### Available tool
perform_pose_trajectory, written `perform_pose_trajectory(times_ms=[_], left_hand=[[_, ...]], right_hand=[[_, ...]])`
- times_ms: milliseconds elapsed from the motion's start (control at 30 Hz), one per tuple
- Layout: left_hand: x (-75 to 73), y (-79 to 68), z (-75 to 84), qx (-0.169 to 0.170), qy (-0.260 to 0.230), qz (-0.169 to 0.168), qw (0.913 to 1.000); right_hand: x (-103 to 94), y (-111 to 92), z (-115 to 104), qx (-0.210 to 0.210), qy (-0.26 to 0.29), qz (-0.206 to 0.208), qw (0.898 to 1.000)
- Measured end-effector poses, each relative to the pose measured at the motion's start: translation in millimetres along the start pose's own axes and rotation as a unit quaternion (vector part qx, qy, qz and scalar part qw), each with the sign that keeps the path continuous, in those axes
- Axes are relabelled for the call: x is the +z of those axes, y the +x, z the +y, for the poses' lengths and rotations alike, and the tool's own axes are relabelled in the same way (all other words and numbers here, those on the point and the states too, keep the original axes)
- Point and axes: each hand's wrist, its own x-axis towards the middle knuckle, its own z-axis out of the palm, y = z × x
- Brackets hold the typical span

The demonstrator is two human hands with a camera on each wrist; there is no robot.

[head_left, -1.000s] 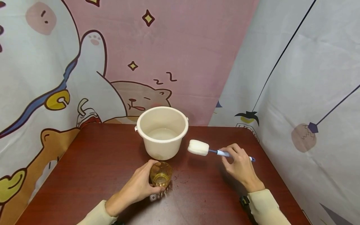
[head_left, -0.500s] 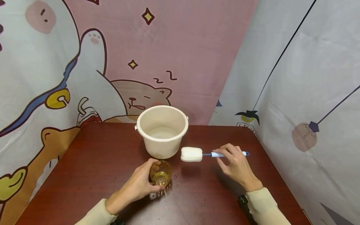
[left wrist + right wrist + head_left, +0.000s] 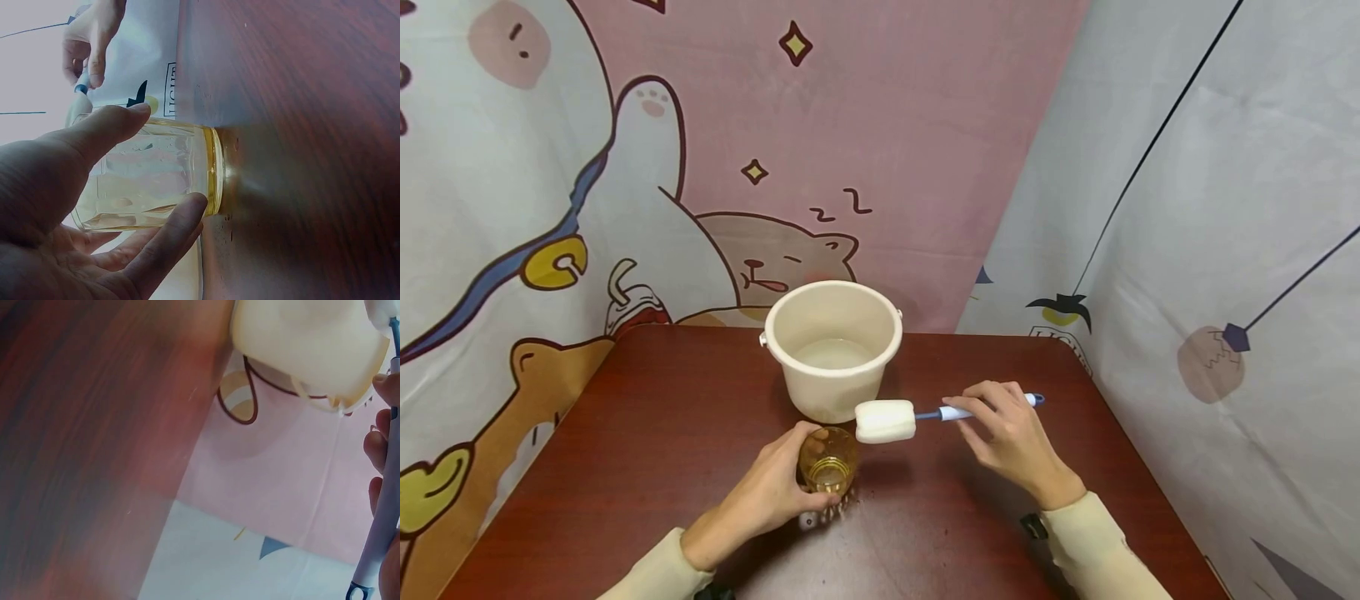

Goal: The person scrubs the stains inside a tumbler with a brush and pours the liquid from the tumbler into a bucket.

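My left hand [image 3: 767, 492] grips an amber glass cup [image 3: 829, 462] by its side, thumb and fingers around it. In the left wrist view the clear, faceted glass [image 3: 156, 175] has its base at the tabletop. With my right hand [image 3: 1011, 437] I pinch the white and blue handle of a sponge brush [image 3: 886, 422], held level above the table. Its white sponge head is beside the cup's rim, on the right. Along the right edge of the right wrist view runs the brush handle [image 3: 385, 481], with fingertips curled on it.
A cream bucket [image 3: 833, 392] stands just behind the cup, with what looks like water inside. Drops of water lie on the dark red wooden table [image 3: 700, 400] near the cup. Printed cloth [image 3: 925, 167] hangs behind and on the right.
My right hand has moved left with the sponge brush, bringing its head from right of the bucket to the cup's rim. The left hand and cup have stayed in place.
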Motion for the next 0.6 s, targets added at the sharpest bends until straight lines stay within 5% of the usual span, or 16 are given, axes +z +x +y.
perform_pose_trajectory(times_ms=[600], left_hand=[[-0.1, 1.5, -5.0, 0.006, 0.004, -0.004, 1.0000]], right_hand=[[1.1, 43, -28, -0.084, -0.053, -0.026, 0.995]])
